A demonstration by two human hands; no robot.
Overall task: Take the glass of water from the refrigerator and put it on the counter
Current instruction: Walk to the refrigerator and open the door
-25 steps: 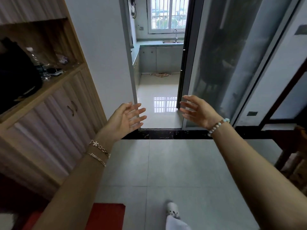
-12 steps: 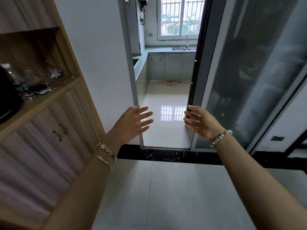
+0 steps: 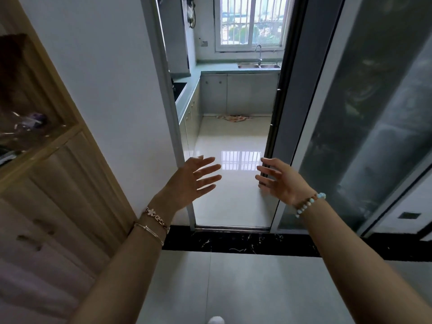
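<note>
Left hand [image 3: 191,181] at 9 o'clock and right hand [image 3: 281,181] at 3 o'clock, both spread and empty, doorway [image 3: 233,148] between them, counter [image 3: 210,69] at 12 o'clock, glass and refrigerator unseen.

1. A white wall [image 3: 100,73] stands left of a narrow doorway.
2. A wooden cabinet [image 3: 46,188] with an open shelf fills the far left.
3. A frosted glass sliding door [image 3: 364,113] stands on the right.
4. Beyond, a glossy kitchen floor [image 3: 231,146] reflects a barred window [image 3: 250,19].
5. A sink [image 3: 259,65] sits under that window.
6. A black marble threshold [image 3: 233,242] crosses grey floor tiles [image 3: 245,288].
</note>
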